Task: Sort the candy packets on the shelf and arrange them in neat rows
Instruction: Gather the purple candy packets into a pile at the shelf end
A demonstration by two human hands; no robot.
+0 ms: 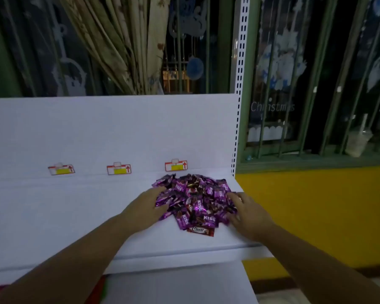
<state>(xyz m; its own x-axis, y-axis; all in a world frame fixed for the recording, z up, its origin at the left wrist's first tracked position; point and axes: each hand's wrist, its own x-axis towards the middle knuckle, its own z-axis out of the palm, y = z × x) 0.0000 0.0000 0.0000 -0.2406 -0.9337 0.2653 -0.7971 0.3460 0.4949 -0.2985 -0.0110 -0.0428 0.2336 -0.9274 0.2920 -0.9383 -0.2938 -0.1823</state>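
First, left hand (149, 205): fingers nearly straight and close together, laid against the left flank of the heap, gripping nothing.
Right hand (246, 210): fingers spread and relaxed, tips touching the right flank of the heap, likewise holding nothing.
Candy pile (193, 194): one loose heap between the two hands, at the right end of the shelf and close to the back panel; the packets overlap every which way, so a full count cannot be made.
KISS packets (199, 205): shiny purple wrappers with "KISS" in white capitals; the word reads clearly on at least five (the rest are turned, folded or buried).
Choco packet (201, 230): one brown-red wrapper with "Choco" in white script, lying flat at the near edge of the heap and touching the purple ones behind it. A few more dark brown wrappers show inside the heap, their writing unreadable.
Shelf (53, 216): white, with a white back panel.
Price tags (119, 168): three in a row along the foot of the back panel, each white with a red border, a yellow block and a red upward arrow. Any print is too small to read. The rightmost sits just behind the pile.
Upright post (240, 84): one, white and slotted, at the shelf's right end.
Window (272, 106): behind green bars, "Christmas" in pale letters among white and blue decals.
Cup (358, 141): one clear plastic cup with a straw, on the sill at the right.
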